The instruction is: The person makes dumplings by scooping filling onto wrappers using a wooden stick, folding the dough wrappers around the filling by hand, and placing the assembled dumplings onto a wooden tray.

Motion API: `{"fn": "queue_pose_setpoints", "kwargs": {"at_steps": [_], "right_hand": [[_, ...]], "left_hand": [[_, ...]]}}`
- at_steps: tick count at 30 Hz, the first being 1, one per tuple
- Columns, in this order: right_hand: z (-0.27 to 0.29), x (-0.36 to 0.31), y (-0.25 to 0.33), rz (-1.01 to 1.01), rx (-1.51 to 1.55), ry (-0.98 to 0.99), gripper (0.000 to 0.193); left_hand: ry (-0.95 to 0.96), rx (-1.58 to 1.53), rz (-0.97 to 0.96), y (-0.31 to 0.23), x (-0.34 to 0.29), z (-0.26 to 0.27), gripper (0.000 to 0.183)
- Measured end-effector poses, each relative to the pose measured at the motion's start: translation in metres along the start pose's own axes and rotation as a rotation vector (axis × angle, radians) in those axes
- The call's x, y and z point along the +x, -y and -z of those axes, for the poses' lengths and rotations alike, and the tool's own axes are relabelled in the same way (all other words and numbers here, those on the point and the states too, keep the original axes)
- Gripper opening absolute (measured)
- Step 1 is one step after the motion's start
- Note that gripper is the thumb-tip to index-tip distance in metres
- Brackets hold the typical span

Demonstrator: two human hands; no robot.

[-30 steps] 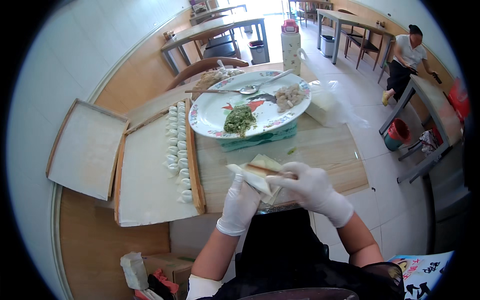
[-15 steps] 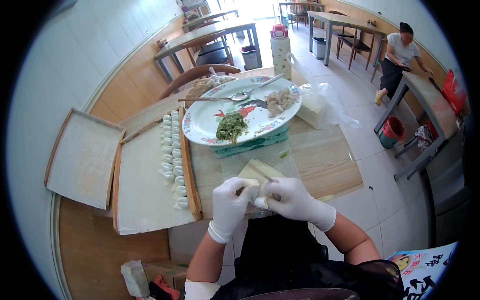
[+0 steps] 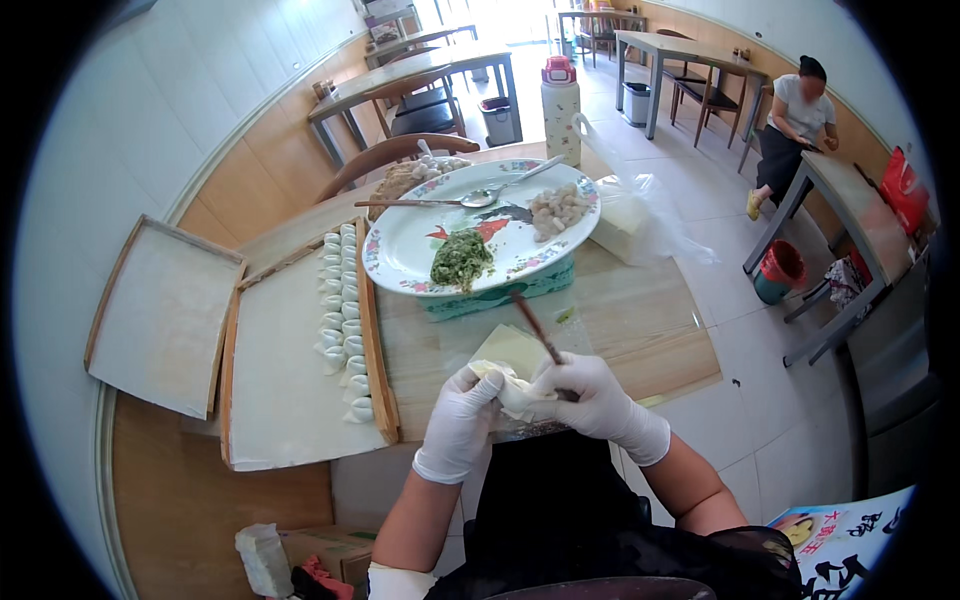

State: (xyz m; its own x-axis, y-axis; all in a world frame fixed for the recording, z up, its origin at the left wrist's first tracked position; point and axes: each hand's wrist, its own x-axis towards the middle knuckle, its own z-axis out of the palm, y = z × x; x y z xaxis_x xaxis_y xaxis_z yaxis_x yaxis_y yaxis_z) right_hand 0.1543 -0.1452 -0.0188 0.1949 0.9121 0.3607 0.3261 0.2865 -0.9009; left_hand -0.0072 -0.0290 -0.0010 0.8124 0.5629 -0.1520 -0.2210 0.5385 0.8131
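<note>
Close to the table's near edge, both my hands wear white gloves. My left hand is closed on one side of a pale folded dumpling. My right hand pinches its other side and also grips a thin brown stick pointing up and away. Just beyond my fingers lies a stack of square dough wrappers. Farther off, an oval floral plate carries chopped green filling, pale shrimp-like pieces and a metal spoon. It rests on a green box.
On the left, a wood-framed tray holds rows of folded dumplings; another tray leans beside it. A bottle and plastic bag stand behind the plate. A person sits at a table far right.
The brown stick has swung up from low between my hands and now points away from me. The dumpling shows more folded between my fingers. The seated person's arm has drawn in.
</note>
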Motion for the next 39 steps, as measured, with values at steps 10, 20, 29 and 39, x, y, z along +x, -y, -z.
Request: {"fn": "queue_pose_setpoints", "kwargs": {"at_steps": [10,20,29,39], "right_hand": [[-0.001,0.012,0.024,0.272,-0.655,0.267,0.009],[-0.011,0.043,0.025,0.088,-0.060,-0.029,0.024],[0.060,-0.010,-0.005,-0.215,0.055,-0.469,0.023],[0.058,-0.016,0.002,-0.145,-0.052,-0.460,0.019]], "left_hand": [[0.055,1.130,-0.170,-0.013,0.013,0.015,0.025],[-0.031,0.739,-0.276,-0.009,-0.010,0.042,0.021],[-0.535,0.312,-0.361,-0.089,-0.050,0.176,0.028],[-1.186,1.856,-0.413,-0.071,-0.026,0.183,0.031]]}}
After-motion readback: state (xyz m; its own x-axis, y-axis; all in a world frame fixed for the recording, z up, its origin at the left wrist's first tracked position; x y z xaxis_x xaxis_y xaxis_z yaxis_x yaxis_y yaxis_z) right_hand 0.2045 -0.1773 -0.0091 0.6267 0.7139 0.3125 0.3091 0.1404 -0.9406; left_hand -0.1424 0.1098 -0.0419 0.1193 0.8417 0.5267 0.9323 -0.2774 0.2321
